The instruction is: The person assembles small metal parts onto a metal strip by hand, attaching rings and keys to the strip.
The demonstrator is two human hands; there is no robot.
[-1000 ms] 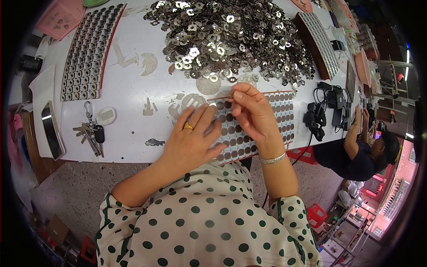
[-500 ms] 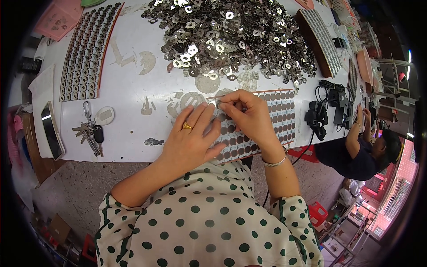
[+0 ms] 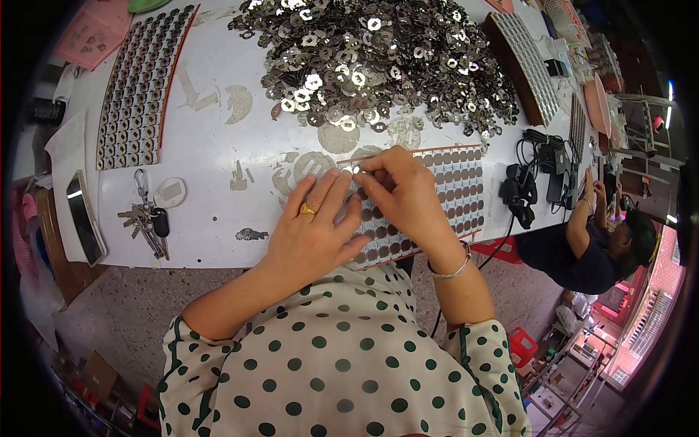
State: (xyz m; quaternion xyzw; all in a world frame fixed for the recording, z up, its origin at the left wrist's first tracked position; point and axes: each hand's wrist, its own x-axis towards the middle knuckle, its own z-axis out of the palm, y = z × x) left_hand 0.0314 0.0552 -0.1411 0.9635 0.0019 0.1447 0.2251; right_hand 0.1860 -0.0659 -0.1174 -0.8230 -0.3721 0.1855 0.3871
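Note:
A flat board [image 3: 457, 191] with rows of dark round discs lies in front of me at the table's front edge. My left hand [image 3: 312, 227], a gold ring on one finger, rests over the board's left end with its fingers stretched out and a little apart. My right hand [image 3: 402, 191] pinches a small shiny metal piece [image 3: 356, 170] between thumb and forefinger at the board's far left corner, close to my left fingertips. Its other fingers are curled in. Both hands hide part of the board. Beyond it spreads a large heap of flat metal pieces [image 3: 378, 69] with cut-out centres.
Another filled board [image 3: 142, 91] lies at the left, near keys [image 3: 149, 222] and a phone [image 3: 86, 215]. A stack of boards [image 3: 520, 69] stands right of the heap. Black cables and adapters [image 3: 535, 178] lie at the right, where another person [image 3: 590, 247] sits.
My right thumb and forefinger have shifted slightly at the board's corner, and the shiny piece between them shows more clearly. My left hand stays nearly in place.

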